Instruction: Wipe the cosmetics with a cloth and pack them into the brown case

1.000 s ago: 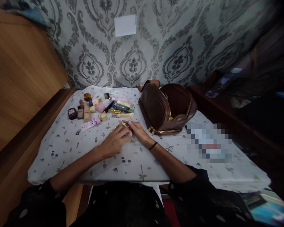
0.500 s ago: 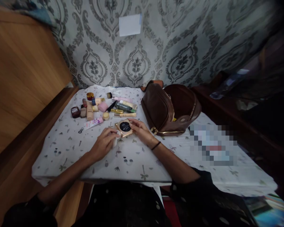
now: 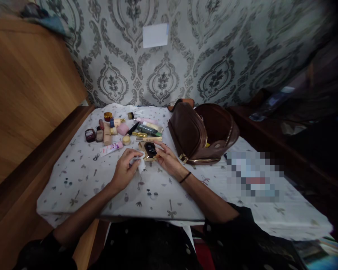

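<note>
My right hand (image 3: 169, 159) grips a gold compact (image 3: 148, 151) with a dark round centre by its right side, thumb and fingers closed on it. Beside its left edge, my left hand (image 3: 126, 168) pinches a small white wipe or tissue (image 3: 141, 166), which hangs down from the fingers. Just beyond the compact lie a cream-gold tube (image 3: 148, 139), a gold lipstick-like tube (image 3: 139, 134) and a small cream jar (image 3: 126, 140). A white and pink squeeze tube (image 3: 111, 148) rests to the left of them.
Several cosmetics, among them a beige bottle (image 3: 107, 134), a pink sponge-like piece (image 3: 123, 129) and a green tube (image 3: 148, 129), are grouped at the back left of the cloth-covered table (image 3: 169, 198). An unzipped brown leather bag (image 3: 188, 129) stands right of my hands. A blurred-out patch (image 3: 255, 176) lies farther right.
The compact has tilted in my right hand, so its dark face catches the light differently. More of the white wipe shows below my left fingers, which are now against the compact's left side.
</note>
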{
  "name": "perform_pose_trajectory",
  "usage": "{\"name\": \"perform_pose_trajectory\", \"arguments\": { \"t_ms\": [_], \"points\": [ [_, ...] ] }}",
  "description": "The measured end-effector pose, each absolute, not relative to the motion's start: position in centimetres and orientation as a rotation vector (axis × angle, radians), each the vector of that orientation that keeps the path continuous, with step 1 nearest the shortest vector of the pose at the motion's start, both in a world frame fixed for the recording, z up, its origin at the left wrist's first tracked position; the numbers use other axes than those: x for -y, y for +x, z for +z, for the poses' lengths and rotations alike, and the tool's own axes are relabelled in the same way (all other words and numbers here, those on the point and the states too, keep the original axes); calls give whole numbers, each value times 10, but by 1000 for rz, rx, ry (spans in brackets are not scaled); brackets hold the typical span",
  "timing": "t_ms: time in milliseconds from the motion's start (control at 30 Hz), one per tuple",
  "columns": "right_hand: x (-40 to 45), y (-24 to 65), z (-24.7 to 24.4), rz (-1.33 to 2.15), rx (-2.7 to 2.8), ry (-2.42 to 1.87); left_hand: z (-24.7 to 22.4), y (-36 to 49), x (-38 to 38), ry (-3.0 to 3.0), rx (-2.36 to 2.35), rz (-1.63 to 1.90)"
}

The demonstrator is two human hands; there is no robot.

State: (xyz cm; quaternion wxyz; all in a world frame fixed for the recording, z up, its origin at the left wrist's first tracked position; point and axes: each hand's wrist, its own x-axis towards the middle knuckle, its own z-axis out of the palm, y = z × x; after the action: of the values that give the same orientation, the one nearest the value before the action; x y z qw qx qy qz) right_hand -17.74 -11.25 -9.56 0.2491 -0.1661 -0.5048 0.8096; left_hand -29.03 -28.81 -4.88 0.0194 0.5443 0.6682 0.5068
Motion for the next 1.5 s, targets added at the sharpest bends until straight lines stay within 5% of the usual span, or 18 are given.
{"name": "perform_pose_trajectory", "arguments": {
  "t_ms": [367, 700, 1500],
  "points": [
    [149, -184, -78, 2434, 1482, -318, -31, -284, 278, 1731, -2049, 1648],
    [130, -175, -81, 2151, 1613, -526, -54, -298, 273, 1680, -2044, 1500],
    [131, -172, -71, 2214, 1575, -505, -69, -307, 270, 1498, -2154, 1457]
  ]
}}
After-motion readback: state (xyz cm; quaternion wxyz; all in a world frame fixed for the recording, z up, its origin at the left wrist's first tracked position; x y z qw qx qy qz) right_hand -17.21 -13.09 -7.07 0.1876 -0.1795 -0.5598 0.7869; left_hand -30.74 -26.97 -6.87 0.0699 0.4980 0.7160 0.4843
